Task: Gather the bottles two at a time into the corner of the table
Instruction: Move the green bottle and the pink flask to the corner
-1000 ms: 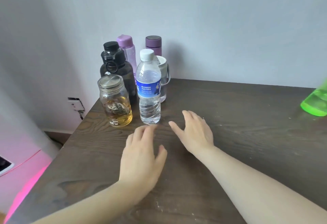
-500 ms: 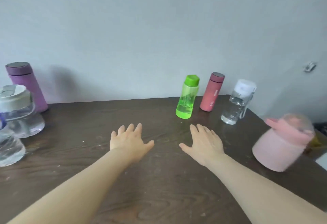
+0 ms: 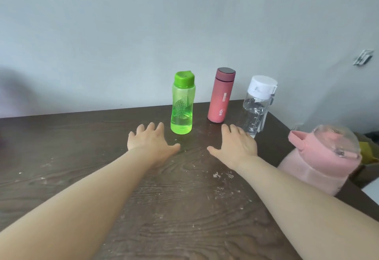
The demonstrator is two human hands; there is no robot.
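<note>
Both hands have pushed further across the table since half a second ago, and the view has swung right, so the purple bottle and the clear ones at the left edge have dropped out of sight. Now the left hand hovers palm down, fingers spread and empty, with its fingertips just beside the base of the green bottle but not touching it. Off to the right, the right hand is likewise flat, spread wide and holding nothing; its fingers reach toward the foot of the clear bottle with the white cap, and from here I cannot tell whether they touch it. Between those two stands the red flask, upright near the wall (its dark lid is on). All three stand in a loose row along the back edge. Nearer the person, at the table's right side, sits the big pink jug with its clear domed top, just beside the right forearm
</note>
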